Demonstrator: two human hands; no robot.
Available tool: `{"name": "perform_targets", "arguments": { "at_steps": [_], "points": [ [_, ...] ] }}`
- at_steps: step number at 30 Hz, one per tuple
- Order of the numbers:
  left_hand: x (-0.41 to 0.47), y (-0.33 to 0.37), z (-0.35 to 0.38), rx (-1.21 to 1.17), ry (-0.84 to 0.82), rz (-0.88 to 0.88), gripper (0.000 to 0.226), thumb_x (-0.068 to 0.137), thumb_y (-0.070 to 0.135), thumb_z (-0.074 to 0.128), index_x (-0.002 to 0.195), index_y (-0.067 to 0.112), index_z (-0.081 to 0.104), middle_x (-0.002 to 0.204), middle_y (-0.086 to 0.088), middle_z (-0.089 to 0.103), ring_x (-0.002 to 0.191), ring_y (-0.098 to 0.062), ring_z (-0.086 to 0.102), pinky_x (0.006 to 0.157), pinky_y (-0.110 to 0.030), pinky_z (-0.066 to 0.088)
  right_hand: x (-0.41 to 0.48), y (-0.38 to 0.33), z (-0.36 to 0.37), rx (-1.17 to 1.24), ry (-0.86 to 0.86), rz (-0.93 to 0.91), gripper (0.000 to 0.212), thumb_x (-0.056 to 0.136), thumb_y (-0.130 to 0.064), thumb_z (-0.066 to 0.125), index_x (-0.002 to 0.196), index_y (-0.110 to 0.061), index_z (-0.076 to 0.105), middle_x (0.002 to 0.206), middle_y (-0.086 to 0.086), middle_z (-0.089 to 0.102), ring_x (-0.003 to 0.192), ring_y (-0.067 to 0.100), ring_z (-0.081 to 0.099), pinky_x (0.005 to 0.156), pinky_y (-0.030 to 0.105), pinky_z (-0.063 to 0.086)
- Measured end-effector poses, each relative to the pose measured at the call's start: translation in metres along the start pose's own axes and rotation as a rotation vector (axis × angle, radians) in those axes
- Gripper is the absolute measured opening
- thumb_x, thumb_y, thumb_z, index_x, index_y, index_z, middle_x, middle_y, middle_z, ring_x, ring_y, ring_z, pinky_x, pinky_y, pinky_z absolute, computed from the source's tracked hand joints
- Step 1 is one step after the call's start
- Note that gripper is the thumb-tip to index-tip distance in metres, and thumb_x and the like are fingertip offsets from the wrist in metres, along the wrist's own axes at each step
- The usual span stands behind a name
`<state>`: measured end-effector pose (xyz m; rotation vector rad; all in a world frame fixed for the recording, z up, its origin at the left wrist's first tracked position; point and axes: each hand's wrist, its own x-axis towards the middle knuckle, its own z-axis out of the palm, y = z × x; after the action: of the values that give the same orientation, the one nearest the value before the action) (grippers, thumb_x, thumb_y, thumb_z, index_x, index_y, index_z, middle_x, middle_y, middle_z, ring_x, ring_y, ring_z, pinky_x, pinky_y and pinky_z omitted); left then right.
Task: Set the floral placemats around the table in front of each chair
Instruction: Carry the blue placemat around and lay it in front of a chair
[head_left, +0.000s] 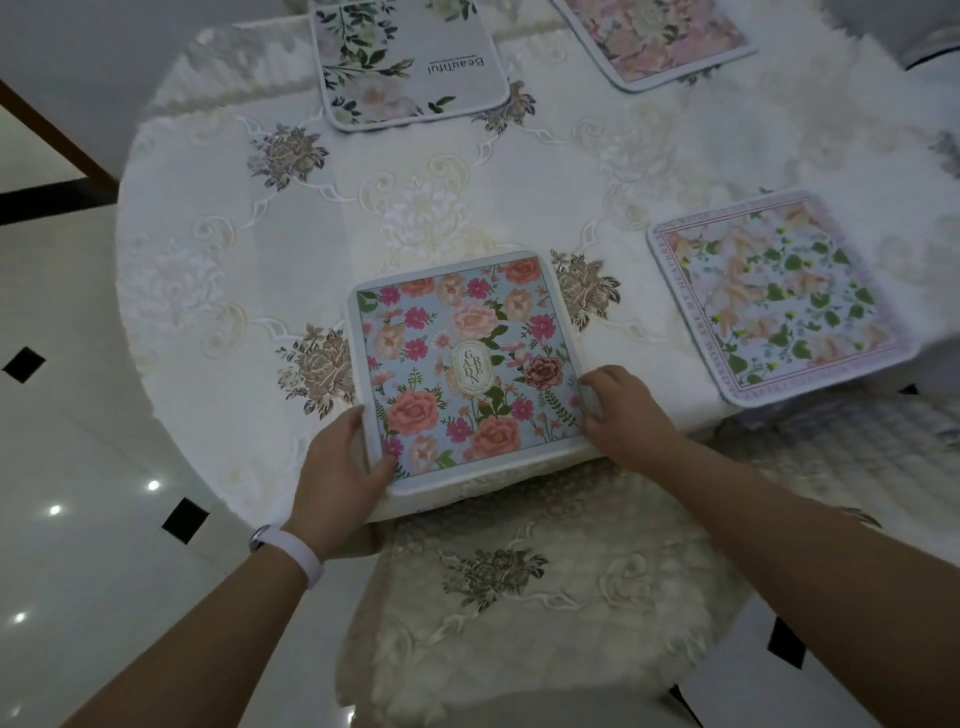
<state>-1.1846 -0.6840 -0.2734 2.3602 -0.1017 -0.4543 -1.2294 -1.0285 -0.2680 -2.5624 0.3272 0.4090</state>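
Note:
A blue placemat (467, 358) with pink and coral roses lies flat at the near edge of the round table (208, 249), above a cushioned chair seat (519, 597). My left hand (337, 462) grips its near left corner, thumb on top. My right hand (618, 415) holds its right edge near the front corner. A pale mat with green leaves (779, 296) lies to the right. Farther back lie a white mat with green sprigs (405, 57) and a pink mat (660, 36), cut off by the top edge.
An embroidered cream tablecloth (426, 208) covers the table and hangs over its edge. A second padded chair seat (852, 441) sits at the right under the leafy mat. Glossy white floor tiles (62, 467) with black diamonds lie to the left.

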Motion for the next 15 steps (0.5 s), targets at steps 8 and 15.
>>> {"name": "perform_targets", "arguments": {
  "at_steps": [8, 15],
  "points": [
    [-0.011, -0.003, 0.006, -0.152, -0.015, -0.027, 0.080, 0.077, 0.023, 0.083, 0.143, 0.015, 0.039, 0.137, -0.001, 0.048, 0.125, -0.018, 0.046, 0.106, -0.042, 0.042, -0.016, -0.009, 0.012, 0.028, 0.004, 0.020, 0.042, 0.081, -0.027, 0.070, 0.119, -0.013, 0.058, 0.130, 0.009, 0.049, 0.116, 0.031, 0.049, 0.099, 0.039, 0.045],
    [-0.017, 0.001, 0.010, -0.249, 0.013, -0.042, 0.079, 0.074, 0.025, 0.084, 0.139, 0.016, 0.040, 0.127, 0.007, 0.047, 0.117, -0.009, 0.045, 0.100, -0.033, 0.042, -0.022, -0.008, 0.006, 0.064, -0.044, 0.026, 0.042, 0.081, -0.017, 0.070, 0.120, -0.012, 0.056, 0.137, 0.012, 0.043, 0.126, 0.032, 0.042, 0.104, 0.035, 0.035]
  ]
}}
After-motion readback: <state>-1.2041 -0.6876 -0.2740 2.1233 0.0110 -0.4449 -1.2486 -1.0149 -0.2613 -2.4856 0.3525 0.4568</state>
